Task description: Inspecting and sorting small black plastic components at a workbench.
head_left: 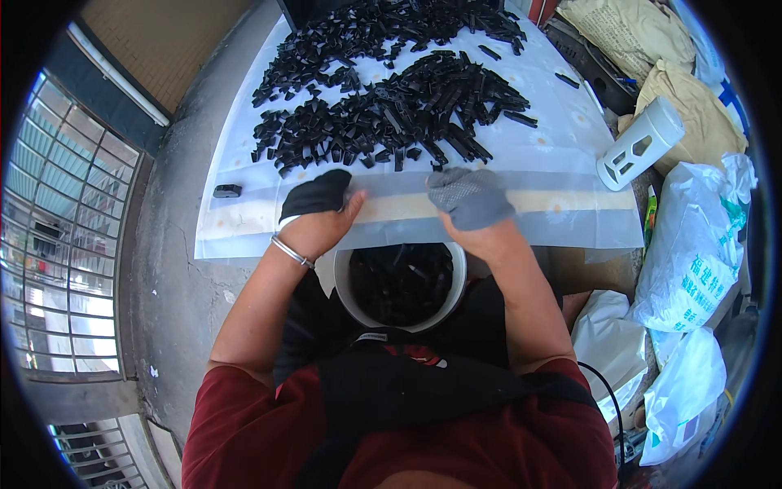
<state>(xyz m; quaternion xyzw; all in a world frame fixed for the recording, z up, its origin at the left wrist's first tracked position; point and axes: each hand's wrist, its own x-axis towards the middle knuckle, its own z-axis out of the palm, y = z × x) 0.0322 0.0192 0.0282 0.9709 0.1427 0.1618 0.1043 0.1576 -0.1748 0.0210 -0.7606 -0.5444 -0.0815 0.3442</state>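
1. The pile (399, 106) lies just beyond both hands, on the cloth (570, 187); its near mound runs long from left to right; the strips at its right end slant away from the person, up and leftward.
2. Right hand (474, 204), grey-gloved, is right up at the pile's near edge, closest to those strips; left hand (318, 205), black-gloved, sits just short of the shorter bits.
3. Left fingers curl, thumb out; right fingers bend down, blurred; I can't tell whether either grips anything.
4. Bucket (343, 285) sits below, between the forearms; the cloth's edge hides its far rim; its dark contents blur together; the pile's far end is cut off.
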